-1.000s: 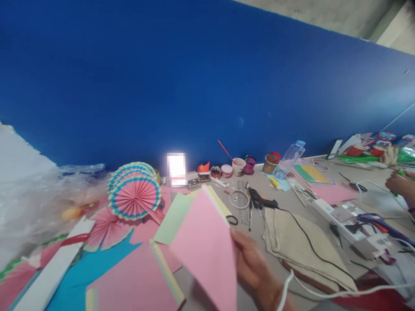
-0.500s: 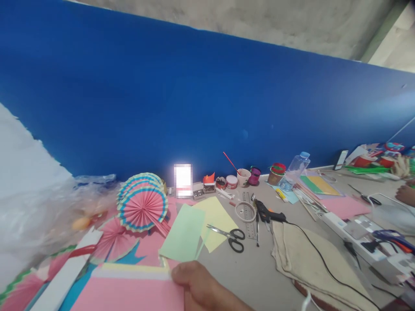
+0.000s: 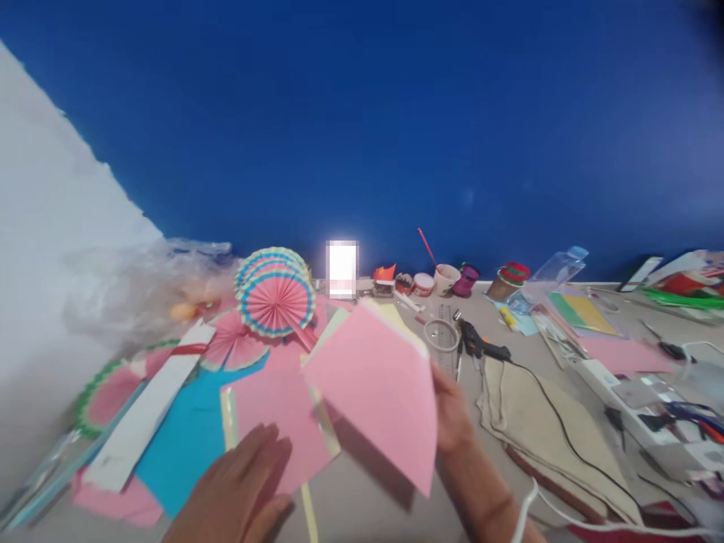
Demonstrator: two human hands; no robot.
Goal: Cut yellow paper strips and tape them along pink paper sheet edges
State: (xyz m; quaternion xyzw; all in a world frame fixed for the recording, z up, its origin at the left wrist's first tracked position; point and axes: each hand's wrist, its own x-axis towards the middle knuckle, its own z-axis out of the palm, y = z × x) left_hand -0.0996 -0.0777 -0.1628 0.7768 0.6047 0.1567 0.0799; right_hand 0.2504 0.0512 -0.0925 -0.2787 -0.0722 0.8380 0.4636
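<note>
My right hand grips a stack of pink paper by its right edge, holding it tilted above the table. A paler sheet edge shows along the top of the stack. With fingers stretched out, my left hand lies on or just over another pink sheet, which has yellowish strips along two sides. A thin yellow strip lies below that sheet. Blue paper is to the left of my left hand. The raised stack hides part of the green and yellow sheets and whatever lies beneath it.
Pleated paper fans stand at back left, beside a white strip with a red band. A glue gun, tape ring, folded cloth and power strip lie to the right. Paper cups line the blue wall.
The view has tilted down. My right hand has lifted the pink stack up and to the right, and it now covers the scissors' spot. My left hand has come into view.
</note>
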